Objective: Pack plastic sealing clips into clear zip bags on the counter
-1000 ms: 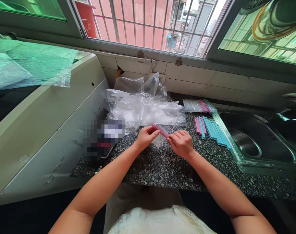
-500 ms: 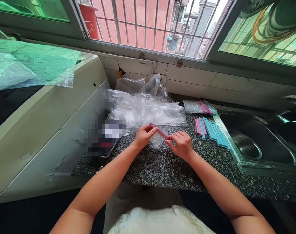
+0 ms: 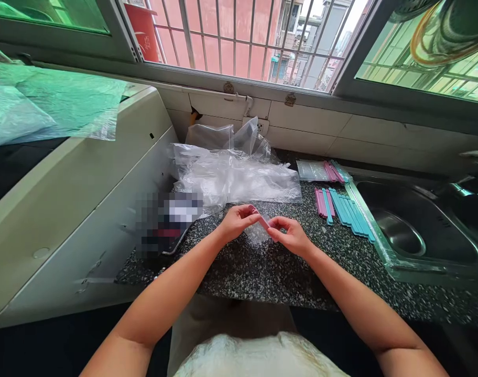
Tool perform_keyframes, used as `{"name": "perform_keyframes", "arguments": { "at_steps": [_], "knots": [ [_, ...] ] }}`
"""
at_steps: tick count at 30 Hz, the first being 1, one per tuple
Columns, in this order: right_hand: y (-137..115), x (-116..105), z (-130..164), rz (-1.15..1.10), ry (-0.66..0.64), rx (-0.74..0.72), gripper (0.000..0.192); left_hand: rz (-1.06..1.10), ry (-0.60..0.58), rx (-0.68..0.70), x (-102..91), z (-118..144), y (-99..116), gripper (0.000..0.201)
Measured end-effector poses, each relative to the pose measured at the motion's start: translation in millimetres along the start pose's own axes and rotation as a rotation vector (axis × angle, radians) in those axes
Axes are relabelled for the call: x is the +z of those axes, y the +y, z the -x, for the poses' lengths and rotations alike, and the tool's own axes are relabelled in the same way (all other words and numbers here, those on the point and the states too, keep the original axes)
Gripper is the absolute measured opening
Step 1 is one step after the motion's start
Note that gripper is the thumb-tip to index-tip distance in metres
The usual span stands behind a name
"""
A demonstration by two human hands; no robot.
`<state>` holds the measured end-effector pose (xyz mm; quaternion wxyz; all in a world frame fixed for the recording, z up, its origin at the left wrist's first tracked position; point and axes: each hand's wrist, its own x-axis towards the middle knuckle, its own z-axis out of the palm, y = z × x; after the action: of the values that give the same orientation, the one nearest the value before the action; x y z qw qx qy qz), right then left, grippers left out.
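Note:
My left hand (image 3: 238, 222) is closed on one end of a slim pink plastic strip (image 3: 263, 222), its thumb and fingers pinching the upper left end. At the lower right end, my right hand (image 3: 291, 235) grips the same strip between thumb and fingers. My fingers cover both ends. A small clear plastic bag (image 3: 258, 234) lies under the strip, between my hands. To the right, pink strips (image 3: 322, 203) and light blue strips (image 3: 351, 214) of similar shape lie side by side on the speckled counter (image 3: 254, 277).
A heap of clear plastic bags (image 3: 239, 175) covers the back of the counter. Bagged strips (image 3: 313, 170) lie near the sink (image 3: 404, 225) on the right. A blurred-out dark item (image 3: 172, 222) is at left, beside a large pale appliance (image 3: 117, 173). A barred window is behind.
My right hand has turned and shifted slightly along the pink strip, and my left hand has moved a little to the right. The strip now tilts more steeply.

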<state>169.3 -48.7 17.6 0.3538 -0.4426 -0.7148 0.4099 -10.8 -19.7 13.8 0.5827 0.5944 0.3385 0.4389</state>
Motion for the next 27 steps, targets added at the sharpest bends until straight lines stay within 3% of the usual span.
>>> {"name": "perform_keyframes", "arguments": {
  "at_steps": [13, 27],
  "knots": [
    [-2.7, 2.1, 1.5, 0.04, 0.026, -0.001, 0.019, -0.037, 0.074, 0.011, -0.7, -1.3, 0.1, 0.038],
    [-1.0, 2.6, 2.4, 0.083, 0.046, -0.028, 0.017, -0.069, 0.066, 0.037, -0.8, -0.8, 0.1, 0.037]
  ]
}}
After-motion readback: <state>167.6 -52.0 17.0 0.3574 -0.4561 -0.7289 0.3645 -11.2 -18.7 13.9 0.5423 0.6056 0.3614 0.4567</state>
